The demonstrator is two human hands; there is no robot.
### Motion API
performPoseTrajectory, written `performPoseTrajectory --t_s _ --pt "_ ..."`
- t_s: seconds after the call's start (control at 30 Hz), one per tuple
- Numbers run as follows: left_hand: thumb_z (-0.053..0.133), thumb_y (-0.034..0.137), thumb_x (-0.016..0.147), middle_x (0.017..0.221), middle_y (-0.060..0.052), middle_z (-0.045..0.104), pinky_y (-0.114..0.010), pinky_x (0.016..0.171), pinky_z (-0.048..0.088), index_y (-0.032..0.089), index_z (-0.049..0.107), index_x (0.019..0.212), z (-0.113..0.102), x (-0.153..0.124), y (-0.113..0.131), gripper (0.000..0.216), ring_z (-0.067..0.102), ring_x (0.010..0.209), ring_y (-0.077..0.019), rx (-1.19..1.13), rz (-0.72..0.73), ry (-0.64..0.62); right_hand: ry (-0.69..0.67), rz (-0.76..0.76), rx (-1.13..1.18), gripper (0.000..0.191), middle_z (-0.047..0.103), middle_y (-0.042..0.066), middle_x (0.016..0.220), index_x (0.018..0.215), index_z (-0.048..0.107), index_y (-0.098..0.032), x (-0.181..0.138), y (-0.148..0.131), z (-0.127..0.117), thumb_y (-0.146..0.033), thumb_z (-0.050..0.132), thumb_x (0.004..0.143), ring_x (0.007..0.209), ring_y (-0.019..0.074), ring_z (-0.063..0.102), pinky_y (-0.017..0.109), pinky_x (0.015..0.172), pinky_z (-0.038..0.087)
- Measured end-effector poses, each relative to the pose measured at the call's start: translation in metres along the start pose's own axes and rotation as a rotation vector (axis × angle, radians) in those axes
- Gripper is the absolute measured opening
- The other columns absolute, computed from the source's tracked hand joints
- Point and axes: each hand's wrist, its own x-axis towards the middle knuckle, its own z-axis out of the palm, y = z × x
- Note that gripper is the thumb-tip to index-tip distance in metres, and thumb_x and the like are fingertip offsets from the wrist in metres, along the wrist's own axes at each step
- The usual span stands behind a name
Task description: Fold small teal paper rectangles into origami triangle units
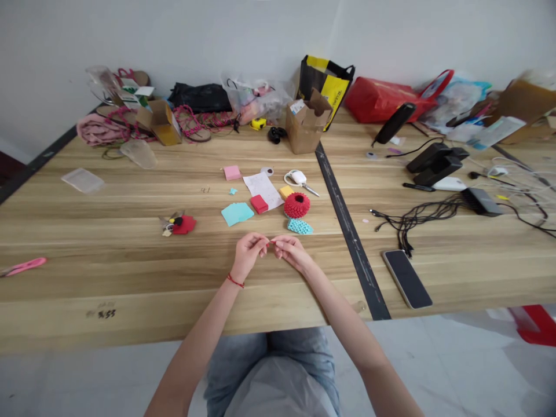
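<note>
Between the fingertips of my two hands is a small piece of red paper [271, 242], mostly hidden by the fingers. My left hand [249, 252], with a red string at the wrist, pinches it from one side; my right hand [292, 251] pinches it from the other. Just beyond them lie a light-blue folded-paper piece [299, 226] and a round red pleated paper piece [297, 205] with a dark centre. Light-blue paper sheets [237, 214] and a stack of red paper [259, 204] lie on the wooden table, the stack overlapping a white printed sheet [264, 188].
Further left are a small heap with red paper [184, 225] and a pink-handled cutter [26, 266]. A phone [407, 279] and black cables [417, 215] lie right of the dark strip [354, 243]. Boxes and bags, including a brown paper bag [306, 127], line the wall.
</note>
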Motion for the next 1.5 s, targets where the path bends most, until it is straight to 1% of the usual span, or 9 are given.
performPoseTrajectory --t_s 0.13,0.23,0.33,0.4,0.5,0.57,0.8,1.17,1.5 --pt "0.069 0.031 0.072 0.066 -0.002 0.069 -0.024 0.056 0.050 0.014 0.057 0.078 -0.0034 -0.0004 0.0076 0.022 0.061 0.052 -0.0114 0.015 -0.010 -0.036 0.025 0.005 0.015 0.019 0.062 0.000 0.061 0.080 0.072 -0.016 -0.0001 -0.0008 -0.0009 -0.028 0.075 0.065 0.051 0.0070 0.050 0.019 0.047 0.039" --pt "0.068 0.030 0.073 0.072 -0.004 0.071 -0.027 0.063 0.052 0.015 0.057 0.080 -0.0062 -0.0013 0.0112 0.020 0.064 0.058 -0.0131 0.044 0.002 -0.047 0.033 0.001 0.021 0.020 0.062 0.000 0.060 0.081 0.072 -0.016 0.0000 -0.0018 -0.0017 -0.028 0.075 0.065 0.051 0.0069 0.050 0.018 0.047 0.039" --pt "0.066 0.030 0.076 0.074 -0.005 0.070 -0.028 0.066 0.052 0.014 0.061 0.081 -0.0084 -0.0017 0.0110 0.017 0.065 0.063 -0.0146 0.115 0.032 -0.070 0.024 0.011 0.019 0.021 0.061 -0.001 0.059 0.083 0.072 -0.016 0.0001 -0.0021 -0.0027 -0.027 0.075 0.066 0.051 0.0068 0.050 0.018 0.047 0.039" --pt "0.065 0.030 0.076 0.077 -0.005 0.069 -0.029 0.070 0.052 0.015 0.064 0.082 -0.0093 -0.0011 0.0091 0.016 0.065 0.070 -0.0155 0.170 0.082 -0.083 0.022 0.019 0.020 0.021 0.061 -0.001 0.059 0.082 0.072 -0.016 0.0001 -0.0021 -0.0030 -0.028 0.075 0.065 0.051 0.0064 0.050 0.018 0.046 0.039" --pt "0.065 0.029 0.077 0.086 -0.007 0.066 -0.030 0.078 0.051 0.017 0.067 0.079 -0.0097 0.0007 0.0063 0.012 0.063 0.084 -0.0171 0.247 0.205 -0.103 0.028 0.025 0.019 0.020 0.059 -0.002 0.057 0.080 0.072 -0.016 -0.0002 -0.0024 -0.0023 -0.029 0.076 0.065 0.049 0.0061 0.049 0.018 0.046 0.040" --pt "0.063 0.028 0.079 0.089 -0.007 0.064 -0.031 0.081 0.049 0.017 0.067 0.078 -0.0093 0.0017 0.0052 0.011 0.061 0.088 -0.0174 0.263 0.259 -0.108 0.033 0.028 0.014 0.021 0.058 -0.002 0.056 0.080 0.072 -0.016 -0.0007 -0.0029 -0.0013 -0.029 0.076 0.065 0.049 0.0063 0.049 0.018 0.046 0.040" --pt "0.059 0.028 0.082 0.090 -0.007 0.061 -0.031 0.081 0.049 0.017 0.064 0.082 -0.0055 -0.0004 0.0061 0.013 0.059 0.088 -0.0177 0.291 0.262 -0.141 0.009 0.029 0.006 0.022 0.059 -0.002 0.056 0.079 0.072 -0.015 -0.0013 -0.0043 0.0013 -0.030 0.076 0.064 0.048 0.0058 0.048 0.017 0.046 0.040" --pt "0.056 0.028 0.084 0.087 -0.007 0.061 -0.032 0.082 0.047 0.017 0.064 0.082 -0.0036 -0.0015 0.0111 0.013 0.058 0.088 -0.0180 0.347 0.293 -0.146 0.010 0.041 -0.009 0.022 0.060 -0.001 0.058 0.079 0.072 -0.015 -0.0015 -0.0045 0.0021 -0.029 0.076 0.064 0.049 0.0062 0.049 0.018 0.046 0.040" --pt "0.059 0.029 0.082 0.088 -0.007 0.061 -0.030 0.080 0.048 0.017 0.063 0.081 -0.0040 -0.0020 0.0074 0.013 0.058 0.086 -0.0176 0.304 0.240 -0.125 -0.015 0.030 -0.029 0.021 0.058 -0.002 0.058 0.080 0.071 -0.015 -0.0014 -0.0050 0.0025 -0.028 0.076 0.065 0.049 0.0061 0.048 0.018 0.046 0.038"
